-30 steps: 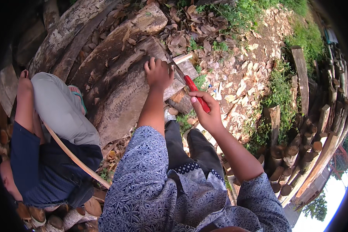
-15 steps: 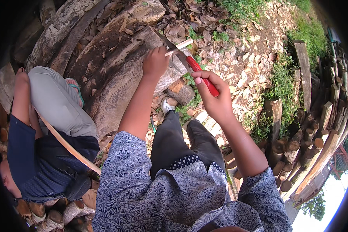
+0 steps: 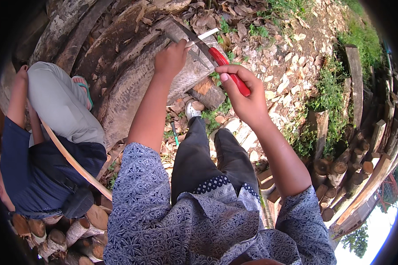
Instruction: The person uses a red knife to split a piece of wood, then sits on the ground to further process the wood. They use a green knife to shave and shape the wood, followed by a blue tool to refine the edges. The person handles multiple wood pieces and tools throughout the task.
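Observation:
My left hand [image 3: 170, 59] is closed around a pale, slim wooden stick [image 3: 208, 33], whose free end points up to the right. In my right hand [image 3: 248, 95] is the red handle of a pruning saw [image 3: 231, 73]. Its long dark blade slants up to the left and crosses the stick just beyond my left fingers. Whether the teeth bite into the wood is too small to tell. Both hands are held above a big flat-topped log [image 3: 135, 90], and the blade's shadow falls on it.
A person [image 3: 62, 101] in grey trousers sits at the left, beside a long bent wooden strip [image 3: 77, 164]. Cut logs [image 3: 77, 230] pile up below them. A wood block [image 3: 209, 93] and a thin green-ended tool [image 3: 174, 132] lie near my feet. Stacked poles [image 3: 340, 170] stand right.
Both hands, with the stick and saw, have shifted slightly up in the picture, my left hand also a little left. The blade still crosses the stick. The whole view has moved a little.

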`<state>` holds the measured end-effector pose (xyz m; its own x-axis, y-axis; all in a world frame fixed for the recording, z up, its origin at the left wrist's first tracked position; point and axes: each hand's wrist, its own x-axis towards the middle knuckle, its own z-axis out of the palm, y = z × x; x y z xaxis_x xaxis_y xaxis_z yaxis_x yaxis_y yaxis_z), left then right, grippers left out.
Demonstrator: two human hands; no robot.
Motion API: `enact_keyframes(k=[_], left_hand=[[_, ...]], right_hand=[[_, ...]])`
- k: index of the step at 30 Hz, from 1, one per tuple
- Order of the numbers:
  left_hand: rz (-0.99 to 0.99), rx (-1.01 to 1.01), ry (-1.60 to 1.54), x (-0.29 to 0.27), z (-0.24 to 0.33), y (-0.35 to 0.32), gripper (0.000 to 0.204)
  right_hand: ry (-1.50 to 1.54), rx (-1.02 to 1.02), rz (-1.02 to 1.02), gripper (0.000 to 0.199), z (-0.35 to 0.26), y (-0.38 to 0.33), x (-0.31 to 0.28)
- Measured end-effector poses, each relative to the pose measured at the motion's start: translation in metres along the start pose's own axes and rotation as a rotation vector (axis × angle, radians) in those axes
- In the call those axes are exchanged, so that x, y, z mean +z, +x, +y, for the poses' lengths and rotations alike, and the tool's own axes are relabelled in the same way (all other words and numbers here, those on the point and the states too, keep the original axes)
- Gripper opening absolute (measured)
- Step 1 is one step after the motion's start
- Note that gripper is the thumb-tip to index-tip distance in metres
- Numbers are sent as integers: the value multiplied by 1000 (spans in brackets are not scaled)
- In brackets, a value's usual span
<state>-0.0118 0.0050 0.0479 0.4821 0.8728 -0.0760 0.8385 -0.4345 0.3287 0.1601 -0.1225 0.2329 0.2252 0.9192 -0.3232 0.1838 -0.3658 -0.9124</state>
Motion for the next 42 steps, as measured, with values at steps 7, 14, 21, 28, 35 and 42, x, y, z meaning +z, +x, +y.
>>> enact_keyframes(k=[7, 14, 21, 28, 35, 42], left_hand=[[173, 56, 40, 22, -12, -11, 16], [417, 45, 241, 24, -7, -19, 20], [373, 184, 318, 26, -33, 2, 29], [244, 200, 200, 31, -47, 10, 30], [260, 122, 166, 34, -47, 11, 29], [200, 41, 156, 29, -39, 13, 30]], right_hand=[[25, 8, -37, 17, 16, -3, 6], [78, 8, -40, 17, 26, -9, 9], [105, -10, -66, 17, 26, 2, 20], [76, -13, -50, 15, 18, 10, 29], [88, 37, -25, 15, 9, 10, 40], [4, 83, 1, 14, -10, 11, 49]])
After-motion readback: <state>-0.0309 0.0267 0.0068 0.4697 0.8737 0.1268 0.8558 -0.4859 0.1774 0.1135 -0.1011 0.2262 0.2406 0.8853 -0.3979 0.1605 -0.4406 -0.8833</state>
